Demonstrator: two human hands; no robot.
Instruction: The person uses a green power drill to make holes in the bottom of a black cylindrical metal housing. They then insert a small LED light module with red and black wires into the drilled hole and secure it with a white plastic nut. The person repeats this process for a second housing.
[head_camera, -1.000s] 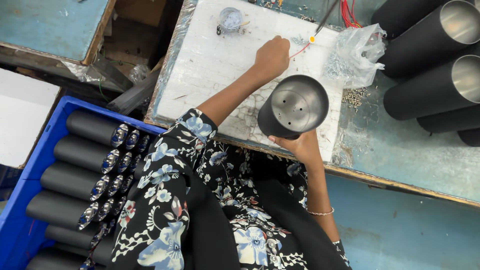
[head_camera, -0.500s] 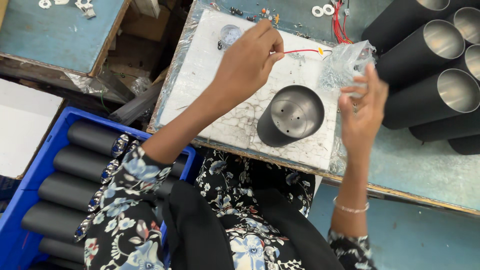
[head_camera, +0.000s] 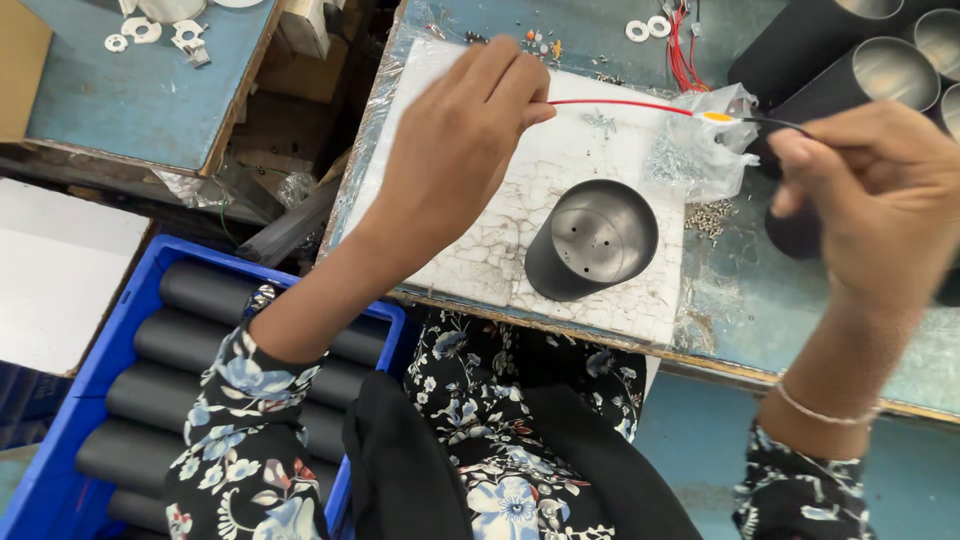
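Above white pad (head_camera: 470, 255): left hand (head_camera: 455, 150), right hand (head_camera: 880, 190) stretch red wire (head_camera: 615, 104).

The right hand (head_camera: 880, 200) covers the black end of the wire (head_camera: 620, 103), so its grip there cannot be seen, and the picture's right edge cuts the hand off. The black tubes (head_camera: 880, 70) at top right run out of view. The small screws (head_camera: 712, 218) on the counter (head_camera: 790, 310) are too tiny to make out singly.

Open room: white cracked pad (head_camera: 470, 250) is lying bare at 9 o'clock of the black cylinder (head_camera: 590, 240).
Blocking: screw bag (head_camera: 690, 150) is crowding its 1 o'clock; black tubes (head_camera: 850, 60) are walling off 2 o'clock.
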